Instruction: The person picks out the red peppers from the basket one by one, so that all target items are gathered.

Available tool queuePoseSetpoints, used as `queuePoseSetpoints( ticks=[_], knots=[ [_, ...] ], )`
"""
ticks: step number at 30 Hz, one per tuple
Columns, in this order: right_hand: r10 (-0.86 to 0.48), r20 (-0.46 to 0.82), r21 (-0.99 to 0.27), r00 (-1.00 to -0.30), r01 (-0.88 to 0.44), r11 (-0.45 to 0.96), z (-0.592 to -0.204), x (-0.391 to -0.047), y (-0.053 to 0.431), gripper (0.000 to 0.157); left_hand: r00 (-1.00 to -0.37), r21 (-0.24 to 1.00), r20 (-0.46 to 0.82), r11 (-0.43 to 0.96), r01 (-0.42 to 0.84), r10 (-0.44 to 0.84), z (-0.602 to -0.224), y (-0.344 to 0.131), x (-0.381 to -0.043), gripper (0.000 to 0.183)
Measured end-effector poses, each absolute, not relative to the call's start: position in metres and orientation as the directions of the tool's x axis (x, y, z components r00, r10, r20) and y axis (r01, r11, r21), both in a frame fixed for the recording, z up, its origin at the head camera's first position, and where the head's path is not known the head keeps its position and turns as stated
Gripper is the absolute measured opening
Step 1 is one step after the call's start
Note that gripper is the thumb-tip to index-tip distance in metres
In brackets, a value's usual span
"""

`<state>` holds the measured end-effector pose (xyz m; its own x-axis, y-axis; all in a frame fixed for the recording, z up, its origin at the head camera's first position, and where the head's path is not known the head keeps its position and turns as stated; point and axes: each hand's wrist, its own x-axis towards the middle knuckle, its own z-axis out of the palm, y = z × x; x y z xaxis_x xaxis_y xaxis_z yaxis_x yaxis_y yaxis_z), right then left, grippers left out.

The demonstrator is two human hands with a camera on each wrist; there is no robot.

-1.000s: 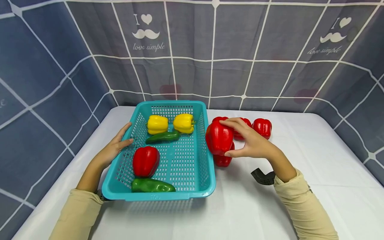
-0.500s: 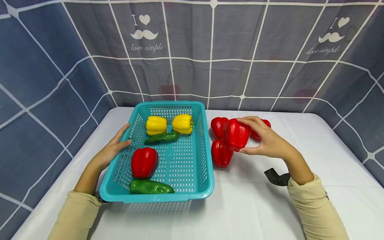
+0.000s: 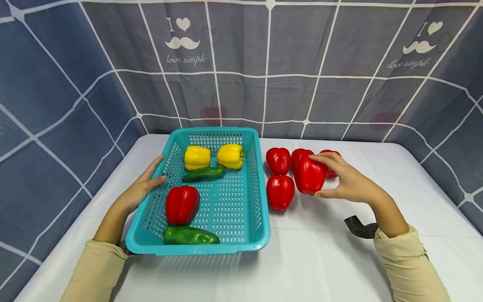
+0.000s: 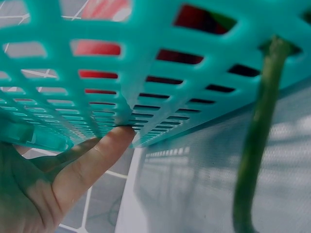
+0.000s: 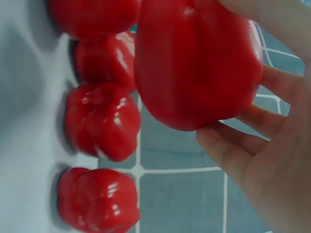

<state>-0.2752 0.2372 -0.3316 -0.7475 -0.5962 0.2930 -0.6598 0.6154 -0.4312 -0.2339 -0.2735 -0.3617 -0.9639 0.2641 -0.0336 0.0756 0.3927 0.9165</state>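
Observation:
My right hand (image 3: 351,180) holds a large red bell pepper (image 3: 310,175) between thumb and fingers, raised close over other red peppers. In the right wrist view that bell pepper (image 5: 199,63) fills the top middle, with fingertips against its far side. Left of it in the head view lie a front red pepper (image 3: 280,193) and a back one (image 3: 278,161). My left hand (image 3: 139,188) rests with straight fingers against the left side of a turquoise basket (image 3: 198,250). The left wrist view has the extended thumb (image 4: 92,167) touching the basket's slotted wall.
Inside the basket are two yellow peppers (image 3: 197,157), a dark green chili (image 3: 203,173), a red pepper (image 3: 183,204) and a long green pepper (image 3: 191,235). A green stem (image 4: 257,136) pokes through a slot. A tiled-pattern cloth (image 3: 241,96) encloses the white table (image 3: 302,260).
My right hand has carried its red bell pepper rightward, away from the basket, uncovering the red peppers beside the rim. My left hand stays at the basket's side.

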Motion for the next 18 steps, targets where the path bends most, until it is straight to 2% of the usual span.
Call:
queuePoseSetpoints(
  ticks=[8, 18],
  knots=[
    [-0.601, 0.174, -0.458, -0.78, -0.604, 0.652, -0.345, -0.278, 0.243, 0.083, -0.964, 0.921, -0.033, 0.382, 0.073, 0.263, -0.361, -0.274, -0.234, 0.067],
    [-0.61, 0.098, -0.468, -0.786, -0.577, 0.669, -0.356, -0.28, 0.239, 0.08, -0.961, 0.924, -0.026, 0.373, 0.081, 0.275, -0.362, -0.274, -0.234, 0.066]
  ],
)
